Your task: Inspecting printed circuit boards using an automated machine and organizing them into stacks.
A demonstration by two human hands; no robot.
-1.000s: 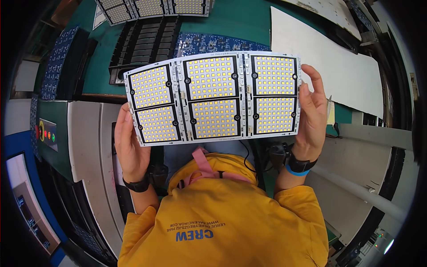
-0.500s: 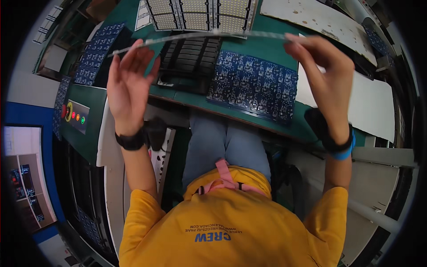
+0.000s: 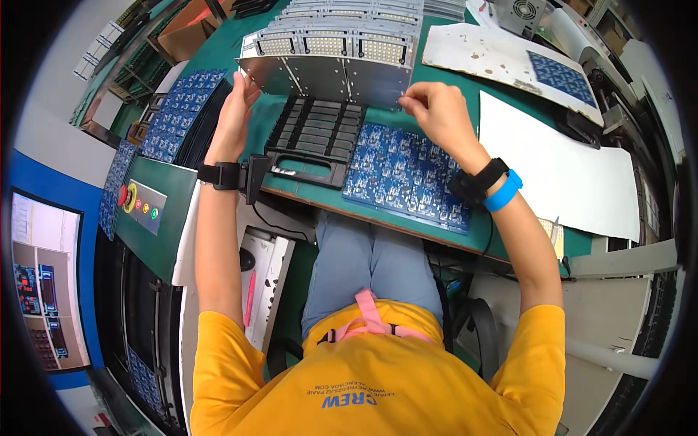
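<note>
A wide silver-grey panel [image 3: 313,78], in three joined sections, stands on edge before me with its plain side facing me. My left hand [image 3: 234,120] holds its left edge, the thumb side toward me. At the lower right corner my right hand [image 3: 440,112] pinches the panel between thumb and fingers. Right behind it, several LED panels [image 3: 334,45] with pale yellow dots stand in rows. Below the held panel lies a black slotted rack [image 3: 313,138]. Beside that, a blue circuit board panel [image 3: 407,174] lies near the table's front edge.
More blue circuit boards [image 3: 178,116] are stacked at the left, by a control box with buttons [image 3: 142,207]. A white sheet [image 3: 552,171] and a stained white board [image 3: 502,62] lie at the right. A screen [image 3: 47,283] is at far left.
The panel, seen edge-on before, has been moved away from me and turned upright before the standing LED panels. Both hands have moved inward with it.
</note>
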